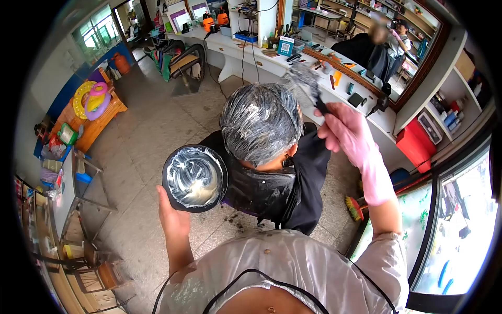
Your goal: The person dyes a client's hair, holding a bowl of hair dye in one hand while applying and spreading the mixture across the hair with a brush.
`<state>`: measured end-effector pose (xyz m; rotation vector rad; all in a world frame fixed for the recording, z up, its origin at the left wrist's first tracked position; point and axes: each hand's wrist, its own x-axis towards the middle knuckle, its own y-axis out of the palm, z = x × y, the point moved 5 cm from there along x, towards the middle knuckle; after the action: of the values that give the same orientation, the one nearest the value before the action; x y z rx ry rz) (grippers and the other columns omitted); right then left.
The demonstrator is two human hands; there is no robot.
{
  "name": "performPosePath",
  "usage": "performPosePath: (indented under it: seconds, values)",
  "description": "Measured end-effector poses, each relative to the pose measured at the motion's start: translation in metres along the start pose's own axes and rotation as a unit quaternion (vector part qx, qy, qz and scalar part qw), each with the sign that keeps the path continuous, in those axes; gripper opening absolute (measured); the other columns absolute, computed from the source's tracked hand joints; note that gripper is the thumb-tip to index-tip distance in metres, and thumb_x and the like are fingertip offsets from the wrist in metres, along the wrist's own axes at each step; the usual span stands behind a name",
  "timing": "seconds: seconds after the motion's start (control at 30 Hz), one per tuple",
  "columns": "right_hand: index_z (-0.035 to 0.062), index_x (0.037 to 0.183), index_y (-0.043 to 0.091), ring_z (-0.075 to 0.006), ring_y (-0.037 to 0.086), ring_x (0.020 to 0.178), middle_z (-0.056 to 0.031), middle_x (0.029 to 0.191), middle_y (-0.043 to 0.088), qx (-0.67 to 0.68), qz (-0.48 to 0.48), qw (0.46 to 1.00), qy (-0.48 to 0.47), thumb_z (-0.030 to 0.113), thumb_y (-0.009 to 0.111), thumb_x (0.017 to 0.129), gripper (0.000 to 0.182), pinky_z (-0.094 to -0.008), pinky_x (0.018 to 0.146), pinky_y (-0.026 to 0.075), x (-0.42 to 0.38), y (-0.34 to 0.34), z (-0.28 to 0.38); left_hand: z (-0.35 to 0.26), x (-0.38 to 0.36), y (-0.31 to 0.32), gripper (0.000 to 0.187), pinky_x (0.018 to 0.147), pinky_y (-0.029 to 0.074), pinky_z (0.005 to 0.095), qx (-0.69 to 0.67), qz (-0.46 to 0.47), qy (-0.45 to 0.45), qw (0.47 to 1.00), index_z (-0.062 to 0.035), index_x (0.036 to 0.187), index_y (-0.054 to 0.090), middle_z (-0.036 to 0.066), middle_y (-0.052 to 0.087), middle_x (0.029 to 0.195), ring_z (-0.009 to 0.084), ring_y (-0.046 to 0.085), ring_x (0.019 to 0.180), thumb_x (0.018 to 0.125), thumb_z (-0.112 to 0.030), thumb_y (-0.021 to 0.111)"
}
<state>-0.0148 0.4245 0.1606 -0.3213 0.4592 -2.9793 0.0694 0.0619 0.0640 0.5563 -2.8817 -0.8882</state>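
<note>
At left, a black bowl (194,209) of cream (191,172) is held by the left hand (175,213), its fingers mostly hidden. Right of a seated person's (264,183) cream-coated hair (261,123), a brush (317,99) is gripped by the curled, gloved right hand (345,130).

Arms (179,254) forward, right fingers (334,131) curled

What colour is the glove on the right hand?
Pink; the glove shows best in the head view.
</note>
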Motion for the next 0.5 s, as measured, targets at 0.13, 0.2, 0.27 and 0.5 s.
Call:
performPosePath:
  seconds: [0.13,0.2,0.27,0.5]
  values:
    - [-0.0018,0.103,0.052,-0.0032,0.046,0.043,-0.0020,0.064,0.055,-0.008,0.047,0.998,0.049,0.011,0.038,0.090,0.023,-0.0167,0.039,0.038,0.038,0.014,-0.009,0.000,0.004,-0.005,0.049,0.093,0.039,0.0371,-0.015,0.022,-0.002,1.000,-0.0032,0.122,0.043,0.009,0.050,0.121,0.0215,0.048,0.110,0.093,-0.041,0.032]
    - [-0.0017,0.102,0.054,-0.0035,0.045,0.041,-0.0024,0.062,0.056,-0.003,0.053,0.997,0.056,0.011,0.039,0.090,0.022,-0.0169,0.037,0.036,0.046,0.014,-0.011,0.001,0.006,-0.006,0.049,0.093,0.039,0.0372,-0.018,0.025,-0.005,1.000,-0.0032,0.122,0.043,0.009,0.049,0.121,0.0216,0.048,0.110,0.093,-0.041,0.032]
    - [-0.0014,0.095,0.056,-0.0060,0.045,0.038,-0.0036,0.058,0.056,0.055,0.086,0.992,0.068,0.009,0.041,0.087,0.019,-0.0194,0.034,0.035,0.048,0.021,-0.008,0.002,0.007,-0.008,0.049,0.094,0.038,0.0370,-0.017,0.031,-0.011,0.999,-0.0031,0.122,0.043,0.009,0.049,0.121,0.0215,0.047,0.111,0.093,-0.041,0.032]
    - [-0.0035,0.097,0.054,-0.0107,0.049,0.044,-0.0053,0.056,0.051,-0.202,0.050,0.964,-0.164,0.004,0.044,0.087,0.016,-0.0238,0.042,0.042,0.013,0.079,0.003,0.007,0.011,-0.015,0.049,0.094,0.036,0.0365,-0.022,0.035,-0.013,0.999,-0.0029,0.122,0.043,0.008,0.049,0.122,0.0211,0.046,0.111,0.093,-0.041,0.032]
